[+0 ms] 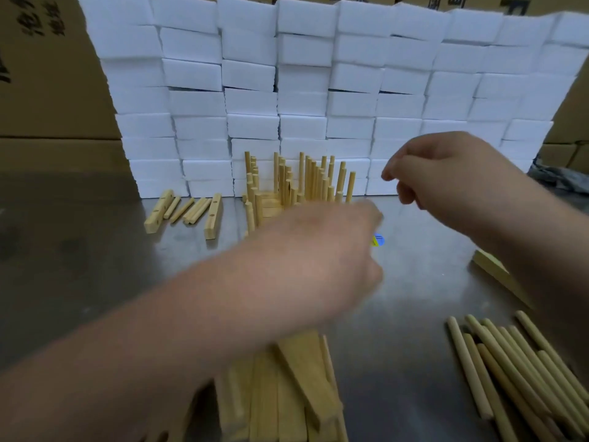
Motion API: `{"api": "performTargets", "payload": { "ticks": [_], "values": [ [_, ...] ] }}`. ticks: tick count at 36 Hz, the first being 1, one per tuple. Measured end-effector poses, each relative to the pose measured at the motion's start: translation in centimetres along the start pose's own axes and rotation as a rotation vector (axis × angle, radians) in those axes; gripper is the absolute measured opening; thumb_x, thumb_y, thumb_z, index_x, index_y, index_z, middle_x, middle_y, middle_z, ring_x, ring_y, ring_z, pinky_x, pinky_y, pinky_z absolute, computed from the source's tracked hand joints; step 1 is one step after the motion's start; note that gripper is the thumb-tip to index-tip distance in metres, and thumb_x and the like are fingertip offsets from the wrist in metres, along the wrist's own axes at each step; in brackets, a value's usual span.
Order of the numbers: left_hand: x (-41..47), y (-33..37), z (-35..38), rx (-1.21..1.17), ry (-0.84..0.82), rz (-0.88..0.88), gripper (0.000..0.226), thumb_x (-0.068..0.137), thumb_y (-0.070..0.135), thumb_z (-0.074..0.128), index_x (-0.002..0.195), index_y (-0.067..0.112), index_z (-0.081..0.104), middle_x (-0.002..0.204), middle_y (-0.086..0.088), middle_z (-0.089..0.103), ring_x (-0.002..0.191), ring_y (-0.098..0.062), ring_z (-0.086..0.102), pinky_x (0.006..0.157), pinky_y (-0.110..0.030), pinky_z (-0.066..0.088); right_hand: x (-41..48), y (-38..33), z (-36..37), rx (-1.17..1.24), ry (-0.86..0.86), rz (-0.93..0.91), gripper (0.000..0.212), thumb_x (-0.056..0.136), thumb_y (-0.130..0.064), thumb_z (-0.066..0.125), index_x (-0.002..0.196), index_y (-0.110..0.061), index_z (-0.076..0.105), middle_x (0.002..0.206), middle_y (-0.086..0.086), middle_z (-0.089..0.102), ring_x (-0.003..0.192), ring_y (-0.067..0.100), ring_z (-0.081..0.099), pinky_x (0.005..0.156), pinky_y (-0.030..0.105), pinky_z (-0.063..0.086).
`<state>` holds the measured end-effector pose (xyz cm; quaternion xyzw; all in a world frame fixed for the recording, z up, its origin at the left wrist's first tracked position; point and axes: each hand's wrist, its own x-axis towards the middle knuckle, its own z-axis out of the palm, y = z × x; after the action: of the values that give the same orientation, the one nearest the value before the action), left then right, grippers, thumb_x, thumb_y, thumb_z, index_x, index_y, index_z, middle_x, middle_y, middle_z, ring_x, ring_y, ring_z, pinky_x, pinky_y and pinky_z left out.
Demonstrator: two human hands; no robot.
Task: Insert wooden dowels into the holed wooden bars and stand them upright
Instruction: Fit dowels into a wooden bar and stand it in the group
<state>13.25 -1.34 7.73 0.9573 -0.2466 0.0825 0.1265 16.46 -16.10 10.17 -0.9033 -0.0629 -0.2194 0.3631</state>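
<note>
Your left forearm (153,333) stretches from lower left toward centre, bare, blurred. Your left hand (334,250): back up, fingers too smeared to read. Your right hand (446,173): held higher, apart from left, wrist bent, fingers curled in, nothing seen in them.

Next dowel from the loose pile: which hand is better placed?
Likely right. The right hand looks empty, and the dowel pile lies on its side; the left hand, blurred, would have to reach across.
</note>
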Motion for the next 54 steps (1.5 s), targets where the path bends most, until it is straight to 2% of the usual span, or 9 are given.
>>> {"api": "performTargets", "payload": {
  "ticks": [5, 10, 17, 20, 24, 27, 32, 42, 54],
  "values": [
    [-0.4, -2.6, -3.7, -0.246, 0.252, -0.015, 0.012, 0.075, 0.035, 0.040, 0.075, 0.026, 0.047, 0.062, 0.011, 0.054, 0.051, -0.003, 0.044, 0.045, -0.021, 0.031, -1.1, -0.8, 1.3, 0.215, -0.165, 0.054, 0.018, 0.085, -0.037, 0.050, 0.083, -0.021, 0.059, 0.056, -0.006, 0.066, 0.045, 0.005, 0.052, 0.055, 0.029, 0.043],
    [-0.3, -2.6, -3.3, -0.223, 0.139, 0.074, 0.009, 0.085, 0.027, 0.044, 0.076, 0.028, 0.044, 0.067, 0.032, 0.052, 0.054, 0.005, 0.043, 0.049, -0.014, 0.034, -2.2, -1.9, 2.8, 0.509, -0.300, 0.049, 0.021, 0.091, -0.018, 0.049, 0.074, -0.014, 0.061, 0.052, -0.004, 0.062, 0.050, 0.009, 0.054, 0.052, 0.021, 0.044],
    [0.2, -3.0, -2.5, -0.131, 0.127, 0.069, 0.008, 0.087, 0.033, 0.049, 0.081, 0.029, 0.045, 0.071, 0.012, 0.053, 0.066, 0.000, 0.048, 0.056, -0.020, 0.037, -2.3, -1.5, 3.7, 0.601, -0.282, 0.128, 0.023, 0.084, -0.013, 0.052, 0.065, -0.019, 0.064, 0.060, -0.006, 0.064, 0.058, 0.006, 0.060, 0.071, 0.029, 0.047],
    [0.1, -3.5, -3.1, -0.081, -0.036, 0.128, 0.013, 0.074, 0.048, 0.050, 0.082, 0.038, 0.051, 0.081, 0.019, 0.058, 0.075, 0.003, 0.054, 0.067, -0.020, 0.046, -2.1, -1.5, 3.9, 0.546, -0.205, 0.138, 0.028, 0.086, -0.012, 0.051, 0.060, -0.016, 0.061, 0.055, -0.006, 0.063, 0.052, 0.006, 0.057, 0.073, 0.033, 0.048],
    [-0.2, -4.3, -3.6, 0.135, -0.425, 0.196, 0.042, 0.065, 0.060, 0.054, 0.106, 0.057, 0.050, 0.084, 0.045, 0.048, 0.087, 0.022, 0.045, 0.064, -0.002, 0.037, -1.3, -1.2, 3.1, 0.492, -0.038, 0.153, 0.026, 0.091, -0.017, 0.045, 0.068, -0.017, 0.058, 0.059, -0.006, 0.068, 0.050, 0.010, 0.056, 0.069, 0.034, 0.046],
    [0.0, -4.3, -2.1, 0.253, -0.514, 0.171, 0.047, 0.077, 0.048, 0.064, 0.120, 0.054, 0.047, 0.080, 0.035, 0.045, 0.082, 0.010, 0.049, 0.065, -0.006, 0.037, -1.0, -1.1, 2.1, 0.456, 0.019, 0.136, 0.025, 0.088, -0.017, 0.047, 0.066, -0.016, 0.059, 0.050, -0.008, 0.061, 0.049, 0.013, 0.049, 0.064, 0.034, 0.044],
    [0.5, -4.1, -0.1, 0.373, -0.607, 0.144, 0.046, 0.082, 0.036, 0.065, 0.125, 0.040, 0.050, 0.118, 0.014, 0.060, 0.107, -0.011, 0.058, 0.090, -0.033, 0.050, -0.9, -1.1, 1.9, 0.432, -0.002, 0.136, 0.021, 0.086, -0.017, 0.049, 0.068, -0.016, 0.061, 0.046, -0.008, 0.056, 0.043, 0.008, 0.046, 0.060, 0.031, 0.043],
    [1.0, -4.7, 1.2, 0.378, -0.470, 0.097, 0.052, 0.082, 0.034, 0.064, 0.127, 0.041, 0.040, 0.113, 0.013, 0.052, 0.098, -0.011, 0.052, 0.083, -0.028, 0.050, -0.9, -1.2, 1.7, 0.461, -0.012, 0.124, 0.022, 0.088, -0.017, 0.049, 0.070, -0.018, 0.061, 0.045, -0.009, 0.056, 0.042, 0.006, 0.046, 0.057, 0.025, 0.045],
    [0.9, -4.5, 1.5, 0.344, -0.666, 0.160, 0.062, 0.073, 0.033, 0.071, 0.123, 0.050, 0.038, 0.126, 0.013, 0.041, 0.109, -0.015, 0.049, 0.088, -0.035, 0.049, -0.9, -1.2, 1.6, 0.472, -0.015, 0.121, 0.022, 0.089, -0.017, 0.049, 0.070, -0.018, 0.060, 0.046, -0.009, 0.056, 0.042, 0.007, 0.046, 0.056, 0.025, 0.044]
  ]
}}
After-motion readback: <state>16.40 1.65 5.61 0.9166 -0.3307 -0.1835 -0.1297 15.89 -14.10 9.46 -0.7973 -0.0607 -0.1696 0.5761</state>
